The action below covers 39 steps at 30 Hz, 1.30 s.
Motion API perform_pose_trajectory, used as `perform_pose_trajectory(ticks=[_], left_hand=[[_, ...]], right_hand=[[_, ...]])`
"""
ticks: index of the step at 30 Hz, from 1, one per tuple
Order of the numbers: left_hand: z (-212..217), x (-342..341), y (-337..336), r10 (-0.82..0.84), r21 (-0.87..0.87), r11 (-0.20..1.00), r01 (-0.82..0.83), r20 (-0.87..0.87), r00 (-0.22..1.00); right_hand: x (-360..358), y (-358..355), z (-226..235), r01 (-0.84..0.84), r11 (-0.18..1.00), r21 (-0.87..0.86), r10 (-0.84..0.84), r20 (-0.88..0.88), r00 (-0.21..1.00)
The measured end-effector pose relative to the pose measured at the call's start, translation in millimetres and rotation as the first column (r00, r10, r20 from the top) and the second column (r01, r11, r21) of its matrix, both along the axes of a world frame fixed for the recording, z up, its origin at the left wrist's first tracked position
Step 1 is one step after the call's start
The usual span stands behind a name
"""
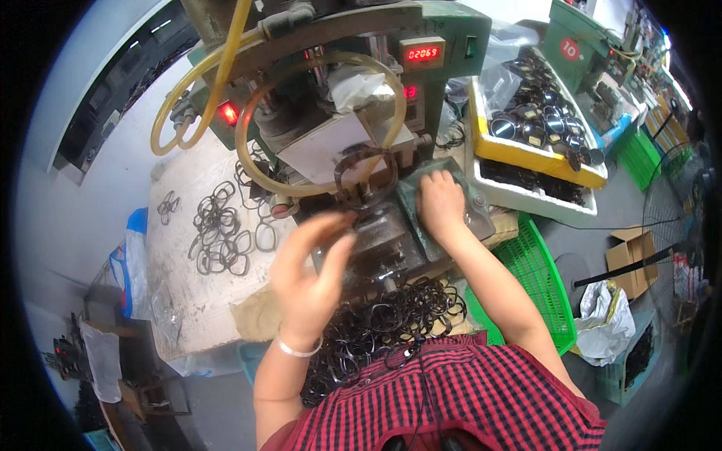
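My left hand (pixel 307 276) is raised at the front of a green bench machine (pixel 391 244), slightly blurred, its thumb and fingers apart. Just beyond its fingertips, a dark eyeglass frame (pixel 366 179) stands at the machine's working spot, in front of a white card (pixel 322 150). No contact between the fingertips and that frame can be made out. My right hand (pixel 442 201) rests on a dark green block (pixel 415 188) at the machine's right, fingers curled down; what lies under them is hidden. Many dark frames (pixel 406 312) are heaped between the machine and my lap.
Loose dark frames (pixel 222 229) lie on the pale tabletop (pixel 177 301) at left. Yellowish hoses (pixel 248 143) loop before the machine. At right are a foam box with yellow tape (pixel 530 154) holding dark lenses, a green basket (pixel 538 282) and a carton (pixel 632 259).
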State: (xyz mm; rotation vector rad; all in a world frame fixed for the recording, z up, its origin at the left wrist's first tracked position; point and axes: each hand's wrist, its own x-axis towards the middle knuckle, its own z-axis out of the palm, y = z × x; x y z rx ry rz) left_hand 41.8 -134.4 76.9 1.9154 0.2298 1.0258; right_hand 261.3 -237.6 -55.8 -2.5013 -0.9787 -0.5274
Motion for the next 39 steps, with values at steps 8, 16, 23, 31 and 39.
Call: perform_pose_trajectory(ticks=[8,16,23,31,39], left_hand=[[-35.0,-50.0,154.0,0.614,0.339,0.767,-0.545,-0.139,0.777],[-116.5,27.7,261.2,0.623,0.612,0.777,-0.147,-0.713,0.322],[-115.8,-15.8,200.1,0.372,0.334,0.928,-0.164,-0.863,0.342],[-54.0,-50.8,131.2,0.263,-0.306,0.896,-0.321,-0.217,0.94],[-75.9,-32.2,121.6,0.203,-0.526,0.815,-0.245,-0.137,0.97]], right_hand=[[-23.3,-69.6,-3.5,0.411,0.458,0.788,0.355,-0.586,0.728],[-25.1,-24.3,2.3,0.256,0.631,0.732,0.35,-0.563,0.749],[-42.8,-80.6,10.6,0.143,0.791,0.595,0.08,-0.332,0.94],[-72.6,-76.8,64.3,-0.055,0.761,0.646,0.366,-0.358,0.859],[-70.2,5.9,69.7,0.051,0.485,0.873,0.68,-0.414,0.605]])
